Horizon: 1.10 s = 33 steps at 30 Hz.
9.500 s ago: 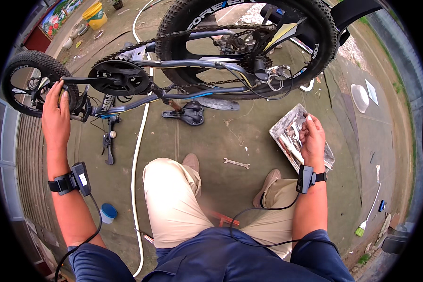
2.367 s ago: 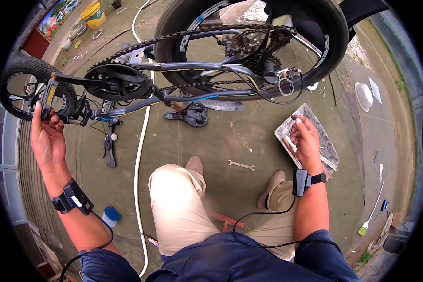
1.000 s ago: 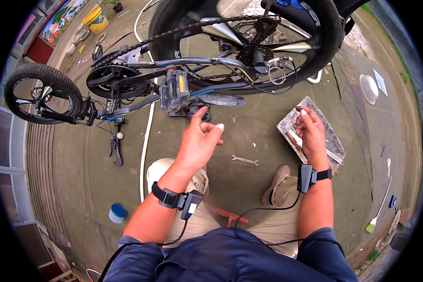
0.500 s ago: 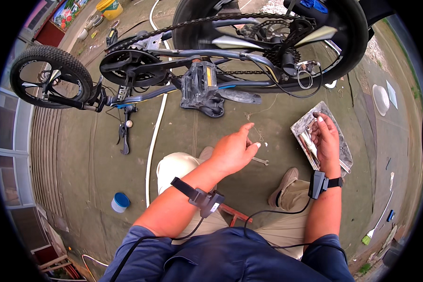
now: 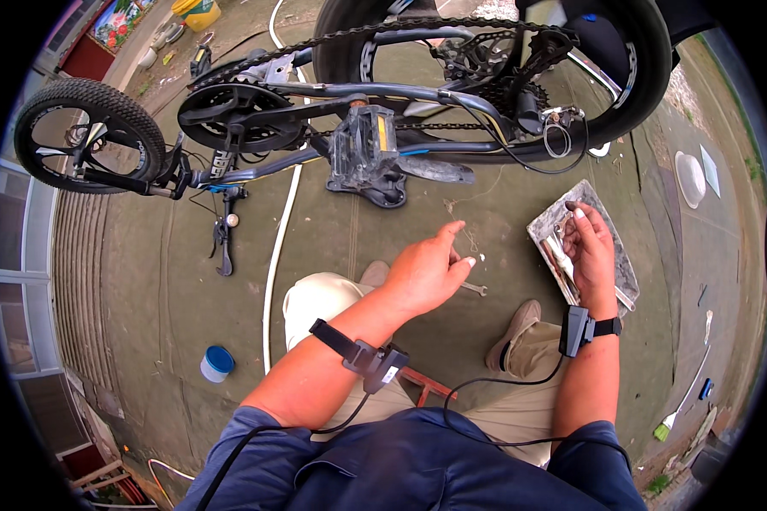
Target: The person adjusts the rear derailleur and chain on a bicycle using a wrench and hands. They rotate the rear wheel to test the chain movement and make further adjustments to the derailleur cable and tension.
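Note:
In front of me a bicycle (image 5: 375, 92) stands upside down, with its chain (image 5: 341, 38), rear wheel (image 5: 656, 94), crank and pedal (image 5: 366, 140) facing me. My left hand (image 5: 426, 271) hovers over the ground below the pedal, index finger stretched out and thumb apart, holding nothing. Close to it lies a small open-end wrench (image 5: 479, 290). My right hand (image 5: 592, 251) is above a grey tray (image 5: 624, 264) of tools. Its thumb and fingers are pinched together, and whatever may be between them is too small to name.
A white hose (image 5: 283, 230) runs along the green ground cloth on the left. A blue-lidded tub (image 5: 218, 364) stands at lower left. To the right lie a green-bristled brush (image 5: 666, 426) and a pale dome-shaped object (image 5: 690, 179). A red metal frame (image 5: 426, 383) shows between my legs.
The rear wheel has turned: its spokes sit at different angles now. Both my hands stay nearly where they were. The view has shifted slightly.

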Tool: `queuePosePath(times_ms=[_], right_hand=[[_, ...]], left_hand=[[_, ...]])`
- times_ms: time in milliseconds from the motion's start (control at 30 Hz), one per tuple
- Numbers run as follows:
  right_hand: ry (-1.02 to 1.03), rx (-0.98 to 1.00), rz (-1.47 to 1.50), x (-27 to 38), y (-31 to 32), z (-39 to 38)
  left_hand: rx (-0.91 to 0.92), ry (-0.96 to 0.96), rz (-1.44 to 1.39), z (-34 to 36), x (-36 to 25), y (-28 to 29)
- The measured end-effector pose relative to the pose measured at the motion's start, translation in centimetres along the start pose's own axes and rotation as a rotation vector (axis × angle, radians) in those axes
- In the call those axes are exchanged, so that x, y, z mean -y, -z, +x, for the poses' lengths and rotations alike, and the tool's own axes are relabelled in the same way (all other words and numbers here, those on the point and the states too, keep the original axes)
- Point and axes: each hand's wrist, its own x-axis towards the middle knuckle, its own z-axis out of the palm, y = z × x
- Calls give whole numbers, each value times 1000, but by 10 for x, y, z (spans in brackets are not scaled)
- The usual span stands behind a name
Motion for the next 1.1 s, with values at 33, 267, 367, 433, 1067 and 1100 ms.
queuePosePath(times_ms=[33,267,367,433,1067,1100], right_hand=[[-1,-4,1,0,0,0],[2,21,-19,2,-1,-3],[7,24,-31,1,2,-3],[21,28,-36,-2,6,-1],[32,30,-76,3,1,-4],[32,30,-70,2,1,-4]], left_hand=[[-3,-3,-3,0,0,0],[10,12,-1,-1,-2,1],[10,6,-7,1,-2,-1],[20,4,-19,1,-3,-1],[-13,-11,18,2,1,-4],[-16,-15,20,2,1,-4]])
